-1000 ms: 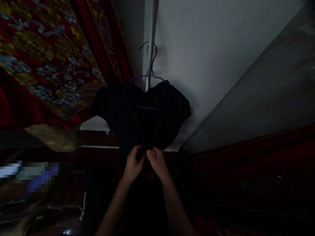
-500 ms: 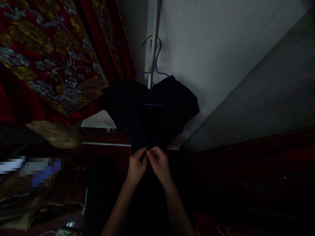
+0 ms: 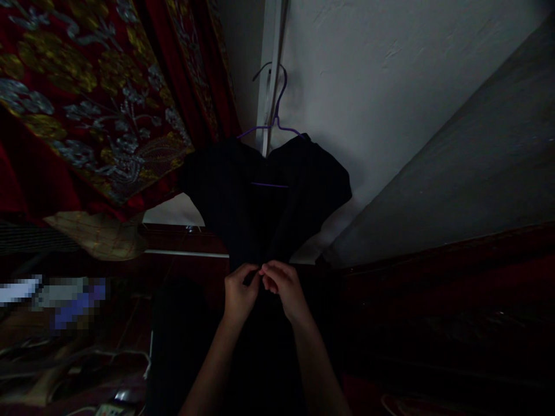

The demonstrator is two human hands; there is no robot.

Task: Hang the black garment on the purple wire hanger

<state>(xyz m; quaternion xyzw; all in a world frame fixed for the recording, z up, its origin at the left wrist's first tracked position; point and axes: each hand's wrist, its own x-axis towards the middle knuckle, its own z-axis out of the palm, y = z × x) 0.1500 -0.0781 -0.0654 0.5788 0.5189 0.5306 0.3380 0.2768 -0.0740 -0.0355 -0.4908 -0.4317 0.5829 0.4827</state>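
Observation:
A dark short-sleeved garment [image 3: 217, 190] with a deep V-shaped front opening hangs on a purple wire hanger [image 3: 277, 118]. At the bottom of that opening, my left hand [image 3: 240, 289] pinches the garment's front edge between thumb and forefinger. My right hand [image 3: 281, 283] meets it there, its thumb and forefinger pressed together at the same spot and its other fingers curled. The fingertips of both hands almost touch. Dim light and dark cloth hide whatever small part lies between them.
The hanger hooks by a pale vertical strip [image 3: 271, 52] against a white wall [image 3: 368, 75]. Red cloth with gold and silver embroidery [image 3: 125, 110] hangs at the left. Below it are a beige checked cloth [image 3: 99, 234] and cluttered items at the lower left.
My right hand has turned slightly and shifted a little down and right, its lower fingers now showing more. My left hand stays pinched at almost the same place.

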